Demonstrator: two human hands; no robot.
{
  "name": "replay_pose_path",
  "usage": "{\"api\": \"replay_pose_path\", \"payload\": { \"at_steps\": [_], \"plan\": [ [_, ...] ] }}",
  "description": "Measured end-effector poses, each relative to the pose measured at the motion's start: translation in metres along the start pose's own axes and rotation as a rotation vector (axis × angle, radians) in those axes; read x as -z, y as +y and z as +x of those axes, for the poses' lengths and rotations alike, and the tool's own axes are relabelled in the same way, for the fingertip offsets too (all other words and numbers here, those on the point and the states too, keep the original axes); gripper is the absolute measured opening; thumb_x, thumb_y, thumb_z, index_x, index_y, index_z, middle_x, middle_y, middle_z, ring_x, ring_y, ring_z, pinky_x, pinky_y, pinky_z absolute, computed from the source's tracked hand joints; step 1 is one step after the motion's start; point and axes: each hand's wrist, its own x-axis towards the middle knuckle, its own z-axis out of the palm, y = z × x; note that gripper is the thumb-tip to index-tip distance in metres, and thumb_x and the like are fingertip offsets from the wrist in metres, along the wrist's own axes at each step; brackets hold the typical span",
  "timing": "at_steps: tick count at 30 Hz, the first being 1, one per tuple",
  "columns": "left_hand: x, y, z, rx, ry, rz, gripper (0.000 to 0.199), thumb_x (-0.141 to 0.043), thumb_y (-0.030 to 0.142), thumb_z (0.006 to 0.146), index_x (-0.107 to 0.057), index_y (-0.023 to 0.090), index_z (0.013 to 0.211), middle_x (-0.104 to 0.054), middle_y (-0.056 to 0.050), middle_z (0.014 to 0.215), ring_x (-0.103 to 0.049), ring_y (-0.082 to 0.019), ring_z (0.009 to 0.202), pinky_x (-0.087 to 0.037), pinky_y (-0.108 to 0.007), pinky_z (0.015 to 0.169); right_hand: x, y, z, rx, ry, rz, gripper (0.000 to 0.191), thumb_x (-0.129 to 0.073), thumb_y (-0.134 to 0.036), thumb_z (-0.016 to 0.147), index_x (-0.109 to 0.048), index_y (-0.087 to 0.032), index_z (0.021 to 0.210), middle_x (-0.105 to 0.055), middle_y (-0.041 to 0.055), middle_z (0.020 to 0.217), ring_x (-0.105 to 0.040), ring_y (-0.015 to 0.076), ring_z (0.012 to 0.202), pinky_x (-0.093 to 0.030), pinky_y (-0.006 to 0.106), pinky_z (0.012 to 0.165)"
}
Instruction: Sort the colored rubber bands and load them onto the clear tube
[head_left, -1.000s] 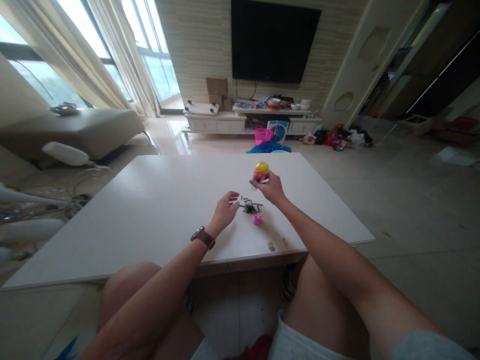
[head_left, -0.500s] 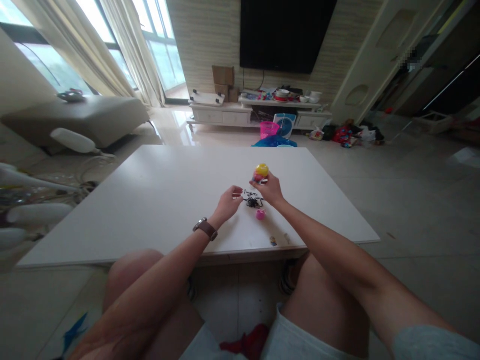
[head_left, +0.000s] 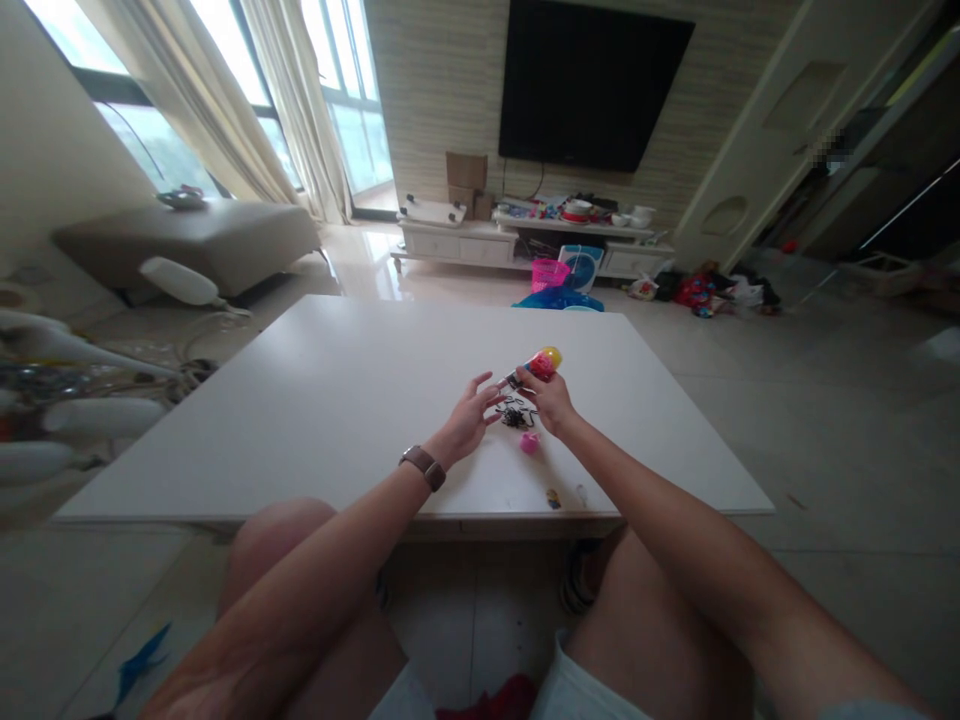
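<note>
My right hand (head_left: 553,402) is closed around a small tube-like object with a rounded yellow top and a pink-red middle (head_left: 546,362). It is tilted, its yellow end up to the right and its dark and clear end down to the left. My left hand (head_left: 468,422) is beside that lower end, fingers spread, holding nothing that I can see. Under the hands a tangled black cord (head_left: 516,416) lies on the white table (head_left: 337,420). Just nearer sits a small round pink item (head_left: 529,443). Close to the front edge are a tiny yellow-and-dark figure (head_left: 553,498) and a small clear piece (head_left: 581,494).
Behind the table stand a pink basket (head_left: 550,272) and a blue plastic item (head_left: 559,299). A white TV cabinet (head_left: 457,245) runs along the wall. White lamp-like parts (head_left: 105,418) are at the table's left, and my knees are against its front.
The view has shifted slightly. My right hand has tipped the yellow-topped object so its lower end points left. My left hand's fingers have spread wider beside it.
</note>
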Motion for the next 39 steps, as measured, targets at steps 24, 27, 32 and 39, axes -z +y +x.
{"api": "replay_pose_path", "payload": {
  "at_steps": [24,27,32,39],
  "plan": [
    [0.010,-0.012,0.017,0.003,0.039,0.079,0.046,-0.068,0.038,0.080,-0.048,0.030,0.121,-0.061,-0.004,0.135,-0.059,-0.018,0.106,-0.045,-0.030,0.079,-0.005,0.005,-0.001,0.006,0.124,0.098,0.043,-0.092,-0.036,0.055,-0.063,-0.017,0.080,-0.071,-0.0002,0.079,-0.070,0.0168,0.081,-0.060,0.031,0.079],
    [0.009,-0.012,0.016,0.006,0.051,0.066,0.047,-0.068,0.038,0.079,-0.049,0.031,0.121,-0.059,-0.004,0.138,-0.058,-0.019,0.110,-0.045,-0.031,0.080,-0.004,0.005,-0.001,-0.008,0.139,0.098,0.043,-0.092,-0.035,0.055,-0.062,-0.017,0.081,-0.071,-0.0011,0.078,-0.070,0.0158,0.080,-0.059,0.029,0.078],
    [0.005,-0.011,0.013,0.030,-0.101,0.042,0.058,-0.067,0.044,0.080,-0.044,0.036,0.132,-0.060,-0.004,0.133,-0.060,-0.021,0.110,-0.047,-0.033,0.082,-0.007,0.011,-0.007,-0.110,0.035,0.124,0.039,-0.091,-0.037,0.059,-0.063,-0.018,0.078,-0.071,0.0010,0.076,-0.068,0.0149,0.072,-0.059,0.026,0.066],
    [0.006,-0.013,0.018,-0.020,-0.015,0.156,0.045,-0.064,0.040,0.081,-0.048,0.032,0.122,-0.056,-0.004,0.132,-0.060,-0.017,0.100,-0.046,-0.028,0.076,-0.006,0.010,-0.003,-0.038,0.097,0.116,0.039,-0.090,-0.036,0.061,-0.062,-0.018,0.082,-0.072,0.0014,0.080,-0.071,0.0172,0.079,-0.061,0.029,0.075]
  ]
}}
